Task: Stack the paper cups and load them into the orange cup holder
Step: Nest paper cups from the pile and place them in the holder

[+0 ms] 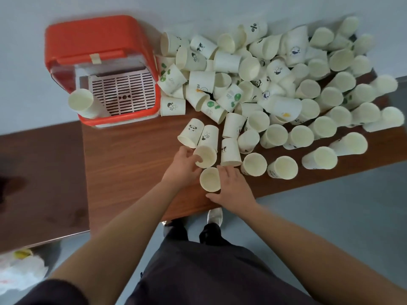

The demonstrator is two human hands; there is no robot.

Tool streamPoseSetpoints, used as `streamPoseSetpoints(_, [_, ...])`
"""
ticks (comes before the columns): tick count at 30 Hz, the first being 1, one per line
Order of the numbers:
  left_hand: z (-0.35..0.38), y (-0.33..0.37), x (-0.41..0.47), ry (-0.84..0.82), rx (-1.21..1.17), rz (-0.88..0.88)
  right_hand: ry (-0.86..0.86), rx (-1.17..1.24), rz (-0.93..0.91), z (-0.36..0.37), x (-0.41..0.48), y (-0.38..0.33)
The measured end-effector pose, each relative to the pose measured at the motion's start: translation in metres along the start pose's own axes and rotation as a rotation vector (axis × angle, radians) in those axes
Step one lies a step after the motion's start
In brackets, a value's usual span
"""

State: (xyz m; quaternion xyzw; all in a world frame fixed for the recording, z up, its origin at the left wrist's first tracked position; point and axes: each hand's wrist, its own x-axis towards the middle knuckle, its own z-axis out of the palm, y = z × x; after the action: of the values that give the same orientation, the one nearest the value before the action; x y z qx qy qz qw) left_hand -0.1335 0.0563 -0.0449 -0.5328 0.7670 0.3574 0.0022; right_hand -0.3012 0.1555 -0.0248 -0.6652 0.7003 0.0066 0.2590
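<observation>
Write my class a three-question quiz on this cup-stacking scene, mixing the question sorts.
1. True or false: the orange cup holder already contains a lone cup.
2. Where do the loose cups lie? A) right of the holder B) left of it C) inside it
3. Fill in: the left hand pinches the rim of a ___.
Key: 1 true; 2 A; 3 paper cup.

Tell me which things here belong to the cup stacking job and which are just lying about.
Job: cup pile, orange holder, held cup in left hand, near cup by right hand.
Lying about: crumpled bag on the floor, darker table.
</observation>
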Motion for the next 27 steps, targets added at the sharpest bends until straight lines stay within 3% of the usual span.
streamPoseSetpoints(5, [0.003,-0.008,0.002,0.018,0.065,0.048,0.055,-0.017,-0.021,0.014,0.006,-0.003])
streamPoseSetpoints(14, [-0.048,-0.026,-0.038,0.312,-0.414,-0.087,0.027,0.267,0.010,-0.043,0.019,-0.021])
streamPoseSetpoints(21, [-0.133,-0.061,-0.060,0.580,-0.695,-0.191,0.113,0.370,-0.037,-0.090,0.085,-0.091])
streamPoseSetpoints(27, [-0.197,-0.115,-0.067,0.726,-0.642,-0.310,0.171,0.472,-0.121,-0.110,0.131,-0.163])
